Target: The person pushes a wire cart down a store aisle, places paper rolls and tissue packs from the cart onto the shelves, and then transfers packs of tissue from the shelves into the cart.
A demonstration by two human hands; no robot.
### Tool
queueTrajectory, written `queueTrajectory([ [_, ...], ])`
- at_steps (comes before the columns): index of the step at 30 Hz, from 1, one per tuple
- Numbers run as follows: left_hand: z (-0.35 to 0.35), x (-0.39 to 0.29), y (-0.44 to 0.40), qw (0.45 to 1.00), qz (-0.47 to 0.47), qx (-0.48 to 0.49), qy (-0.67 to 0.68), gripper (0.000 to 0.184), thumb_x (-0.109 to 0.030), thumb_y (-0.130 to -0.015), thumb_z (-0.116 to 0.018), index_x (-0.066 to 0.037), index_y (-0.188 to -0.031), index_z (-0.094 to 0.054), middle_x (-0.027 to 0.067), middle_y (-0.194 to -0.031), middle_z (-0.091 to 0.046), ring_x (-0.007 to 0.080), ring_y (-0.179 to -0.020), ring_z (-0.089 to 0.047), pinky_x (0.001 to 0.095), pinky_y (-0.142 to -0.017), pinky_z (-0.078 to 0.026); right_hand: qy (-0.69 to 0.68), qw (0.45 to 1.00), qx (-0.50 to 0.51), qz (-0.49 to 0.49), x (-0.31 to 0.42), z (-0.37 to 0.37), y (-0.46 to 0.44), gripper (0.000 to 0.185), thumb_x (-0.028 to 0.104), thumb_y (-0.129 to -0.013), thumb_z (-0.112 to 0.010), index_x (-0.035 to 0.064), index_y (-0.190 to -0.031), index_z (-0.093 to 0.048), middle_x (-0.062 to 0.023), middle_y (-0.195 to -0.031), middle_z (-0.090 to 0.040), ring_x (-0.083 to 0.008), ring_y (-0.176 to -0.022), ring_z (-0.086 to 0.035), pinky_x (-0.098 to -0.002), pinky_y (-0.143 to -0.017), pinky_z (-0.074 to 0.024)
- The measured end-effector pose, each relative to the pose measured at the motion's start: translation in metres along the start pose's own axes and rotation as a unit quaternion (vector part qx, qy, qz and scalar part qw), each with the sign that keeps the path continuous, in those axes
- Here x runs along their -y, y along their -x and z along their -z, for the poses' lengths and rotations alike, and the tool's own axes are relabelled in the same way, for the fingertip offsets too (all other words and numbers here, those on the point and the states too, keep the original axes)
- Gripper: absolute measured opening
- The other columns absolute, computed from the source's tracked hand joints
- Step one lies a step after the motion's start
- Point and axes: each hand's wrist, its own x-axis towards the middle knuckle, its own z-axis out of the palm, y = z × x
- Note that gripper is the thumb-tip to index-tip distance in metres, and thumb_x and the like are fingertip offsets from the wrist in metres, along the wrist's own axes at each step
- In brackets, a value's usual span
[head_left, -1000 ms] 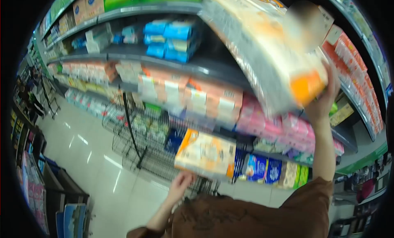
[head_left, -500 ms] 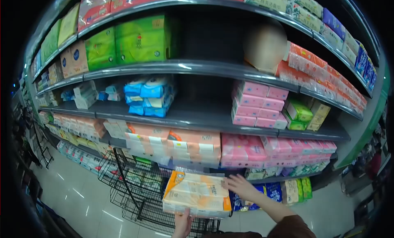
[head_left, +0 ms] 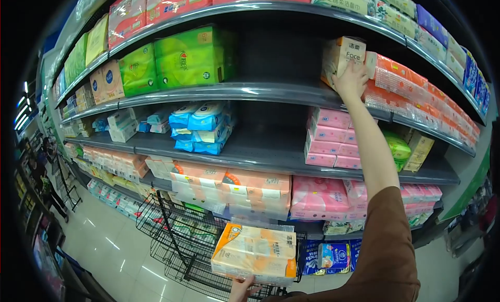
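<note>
At the bottom centre, my left hand (head_left: 242,289) grips the near lower edge of an orange and white tissue pack (head_left: 254,252), which is held over the black wire cart (head_left: 179,255). My right arm reaches up to the upper shelf. There my right hand (head_left: 351,82) lies on the front of a cream box marked "Face" (head_left: 348,51), its fingers bent against the box. The box stands upright at the right end of a dark gap, beside orange-red packs (head_left: 401,72).
Green packs (head_left: 187,57) stand left of the gap. On the shelf below are blue packs (head_left: 200,127) and stacked pink boxes (head_left: 330,138). Peach packs (head_left: 255,190) and pink packs (head_left: 319,198) fill a lower shelf. A person (head_left: 46,185) stands in the aisle at far left.
My right hand has moved up from beside the orange and white pack to the cream box on the upper shelf. My left hand still holds its pack low.
</note>
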Motion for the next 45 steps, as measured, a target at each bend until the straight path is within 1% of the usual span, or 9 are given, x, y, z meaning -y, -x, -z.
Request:
queueTrajectory([
  [6,0.008,0.045,-0.043,0.999,-0.011,-0.033,-0.038,0.054,-0.035,-0.092,-0.070,-0.010,-0.135,-0.049,0.0169,-0.126,-0.062,0.0345,-0.108,-0.063,0.0543,-0.094,-0.050,0.024,0.995,0.089,0.033,0.037,-0.024,0.006,0.088,0.052,-0.076,-0.076,0.0421,-0.152,-0.032,-0.0289,-0.141,-0.036,-0.0478,-0.124,-0.045,-0.0564,-0.103,-0.0381],
  [8,0.037,0.065,-0.073,0.997,0.034,0.002,-0.072,0.079,-0.037,-0.090,-0.072,-0.015,-0.152,-0.029,0.0166,-0.145,-0.050,0.0372,-0.109,-0.064,0.0566,-0.096,-0.049,-0.044,0.992,0.115,-0.041,0.047,-0.019,-0.003,0.103,0.045,-0.075,-0.079,0.0358,-0.156,-0.016,-0.0268,-0.134,-0.041,-0.0467,-0.118,-0.051,-0.0564,-0.098,-0.0428],
  [12,-0.034,0.007,-0.036,0.990,-0.055,-0.057,0.115,0.031,-0.014,-0.098,-0.063,-0.003,-0.120,-0.045,0.0139,-0.115,-0.058,0.0275,-0.102,-0.065,0.0423,-0.084,-0.061,-0.150,0.983,0.035,-0.095,0.037,-0.025,-0.021,0.100,0.021,-0.077,-0.075,0.0197,-0.155,-0.013,-0.0243,-0.131,-0.044,-0.0451,-0.115,-0.054,-0.0557,-0.093,-0.0471],
  [20,-0.034,0.003,-0.045,0.987,-0.088,-0.004,0.135,0.039,-0.006,-0.098,-0.059,-0.004,-0.133,-0.043,0.0129,-0.127,-0.058,0.0237,-0.110,-0.063,0.0366,-0.089,-0.059,-0.060,0.887,-0.118,0.443,0.009,0.026,-0.012,0.083,-0.002,-0.072,-0.056,0.0080,-0.151,-0.034,-0.0137,-0.126,-0.058,-0.0330,-0.112,-0.057,-0.0459,-0.099,-0.0430],
  [25,-0.026,-0.010,-0.035,0.999,-0.020,-0.030,0.040,0.023,-0.014,-0.097,-0.065,-0.001,-0.106,-0.048,0.0126,-0.098,-0.064,0.0182,-0.083,-0.069,0.0322,-0.074,-0.061,-0.119,0.852,-0.165,0.483,0.001,0.103,0.059,0.061,-0.001,-0.085,-0.060,0.0061,-0.143,-0.044,-0.0165,-0.128,-0.059,-0.0357,-0.115,-0.058,-0.0456,-0.098,-0.0447],
  [31,-0.002,-0.019,0.002,0.996,0.009,0.069,-0.059,0.024,-0.024,-0.098,-0.064,-0.005,-0.103,-0.051,0.0057,-0.096,-0.063,0.0169,-0.090,-0.067,0.0322,-0.078,-0.058,-0.366,0.841,0.045,0.396,-0.034,0.173,0.182,0.071,0.009,-0.076,-0.080,0.0060,-0.138,-0.046,-0.0185,-0.129,-0.057,-0.0375,-0.117,-0.057,-0.0472,-0.099,-0.0461],
  [38,0.012,-0.087,0.031,0.928,-0.174,0.239,0.228,0.071,-0.054,-0.099,-0.050,-0.009,-0.150,-0.030,0.0121,-0.150,-0.042,0.0288,-0.136,-0.045,0.0477,-0.111,-0.040,-0.346,0.752,0.170,0.534,-0.017,0.175,0.390,0.046,0.012,-0.073,-0.074,0.0105,-0.116,-0.058,-0.0128,-0.124,-0.060,-0.0375,-0.118,-0.057,-0.0586,-0.102,-0.0432],
  [41,0.021,-0.106,0.035,0.966,-0.051,0.088,0.236,0.076,-0.053,-0.098,-0.053,-0.004,-0.150,-0.029,0.0143,-0.149,-0.044,0.0312,-0.136,-0.044,0.0454,-0.114,-0.036,-0.350,0.682,0.262,0.587,-0.007,0.194,0.445,0.035,0.022,-0.081,-0.072,0.0249,-0.114,-0.060,-0.0011,-0.136,-0.056,-0.0294,-0.127,-0.051,-0.0545,-0.112,-0.0336],
  [45,0.042,-0.103,0.039,0.976,-0.087,0.007,0.200,0.064,-0.040,-0.099,-0.054,-0.001,-0.145,-0.035,0.0172,-0.144,-0.049,0.0314,-0.128,-0.052,0.0441,-0.108,-0.044,-0.361,0.759,0.241,0.485,-0.003,0.205,0.499,0.040,0.018,-0.081,-0.074,0.0274,-0.117,-0.060,-0.0027,-0.139,-0.052,-0.0323,-0.132,-0.045,-0.0571,-0.110,-0.0337],
])
